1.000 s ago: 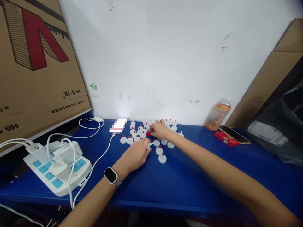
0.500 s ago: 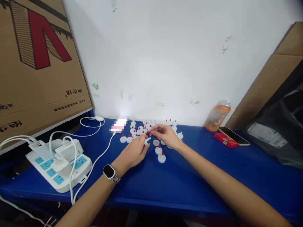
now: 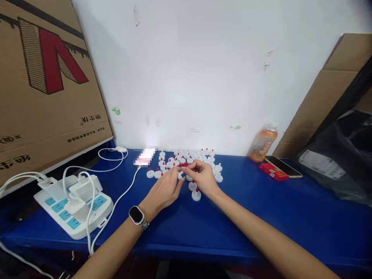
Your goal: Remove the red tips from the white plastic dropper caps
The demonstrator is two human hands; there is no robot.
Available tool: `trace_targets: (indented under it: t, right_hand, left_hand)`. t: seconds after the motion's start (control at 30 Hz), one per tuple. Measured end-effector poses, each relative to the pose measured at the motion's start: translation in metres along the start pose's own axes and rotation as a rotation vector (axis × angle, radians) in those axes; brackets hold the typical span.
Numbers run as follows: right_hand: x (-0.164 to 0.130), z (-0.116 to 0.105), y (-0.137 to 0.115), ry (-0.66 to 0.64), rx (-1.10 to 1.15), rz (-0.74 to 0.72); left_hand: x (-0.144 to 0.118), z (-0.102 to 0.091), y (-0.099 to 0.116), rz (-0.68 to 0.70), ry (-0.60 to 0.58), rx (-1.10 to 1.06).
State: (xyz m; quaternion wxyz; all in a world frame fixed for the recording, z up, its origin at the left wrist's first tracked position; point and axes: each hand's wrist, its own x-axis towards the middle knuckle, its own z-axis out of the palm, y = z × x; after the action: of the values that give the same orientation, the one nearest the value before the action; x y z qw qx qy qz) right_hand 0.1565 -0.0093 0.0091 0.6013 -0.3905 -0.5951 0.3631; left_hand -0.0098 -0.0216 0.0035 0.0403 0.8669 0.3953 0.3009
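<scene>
My left hand [image 3: 165, 184] is closed around a white nozzle cap [image 3: 179, 176], whose narrow spout points up and to the right. My right hand [image 3: 202, 176] pinches at the tip of that spout; a small red tip cap seems to be between its fingers, mostly hidden by them. Just behind the fingertips lies a little pile of loose red tip caps [image 3: 186, 164]. Around both hands stand several white nozzle caps with red tips, such as a front nozzle cap [image 3: 196, 195]. Further right are white nozzle caps [image 3: 218, 177] with bare spouts.
A white power strip [image 3: 78, 228] with chargers and cables sits at left, beside a large cardboard box [image 3: 58, 112]. A lit phone [image 3: 145, 156], blurred, leans near the wall. At right are an orange drink bottle [image 3: 263, 143], a red box [image 3: 273, 171] and a phone [image 3: 285, 166].
My right hand has come from the red pile to the spout tip in my left hand. The left hand keeps its hold on the nozzle cap. The camera view has shifted slightly.
</scene>
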Motion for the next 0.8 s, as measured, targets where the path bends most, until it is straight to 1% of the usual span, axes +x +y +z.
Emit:
trace_targets:
  t: [0.1,0.17,0.37,0.47,0.63,0.8]
  right_hand:
    - [-0.006,0.007,-0.002,0.074,0.02,-0.035]
    - [-0.008,0.009,-0.005,0.089,0.025,-0.055]
    - [-0.008,0.008,-0.01,0.016,-0.008,-0.067]
    - [-0.006,0.009,-0.01,0.009,-0.002,-0.064]
    - [-0.004,0.014,-0.004,-0.006,0.085,-0.008]
    - [0.001,0.015,0.0,-0.012,0.113,0.022]
  left_hand:
    - [0.001,0.003,-0.001,-0.01,0.034,-0.022]
    - [0.002,0.004,-0.002,-0.007,0.045,-0.03]
    - [0.002,0.004,-0.004,-0.031,0.043,-0.044]
    - [0.001,0.004,-0.003,-0.049,0.038,-0.072]
    - [-0.002,0.005,-0.004,-0.087,0.038,-0.13]
    - [-0.003,0.007,-0.006,-0.101,0.015,-0.16]
